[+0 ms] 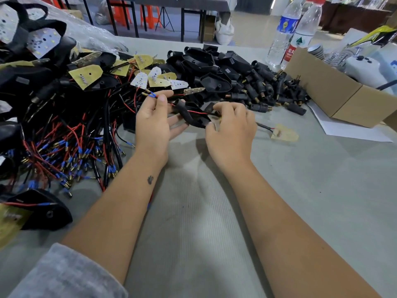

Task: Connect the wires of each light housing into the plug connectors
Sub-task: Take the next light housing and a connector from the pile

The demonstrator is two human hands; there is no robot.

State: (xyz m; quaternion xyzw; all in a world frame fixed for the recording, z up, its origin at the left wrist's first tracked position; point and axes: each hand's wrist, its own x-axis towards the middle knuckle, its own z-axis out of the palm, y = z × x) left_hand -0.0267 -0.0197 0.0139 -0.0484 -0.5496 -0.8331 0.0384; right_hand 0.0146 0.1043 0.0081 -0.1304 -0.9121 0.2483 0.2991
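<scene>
Pinching wires, hands gripping housing

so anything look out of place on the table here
One yellowish board lies alone on the table to the right of the right hand, away from the main pile; its wires run under that hand.

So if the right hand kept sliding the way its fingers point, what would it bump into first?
The right hand points up and leftward, so it would probably meet the black plastic light housing held between both hands first, then the left hand. Depth is hard to judge here.
</scene>
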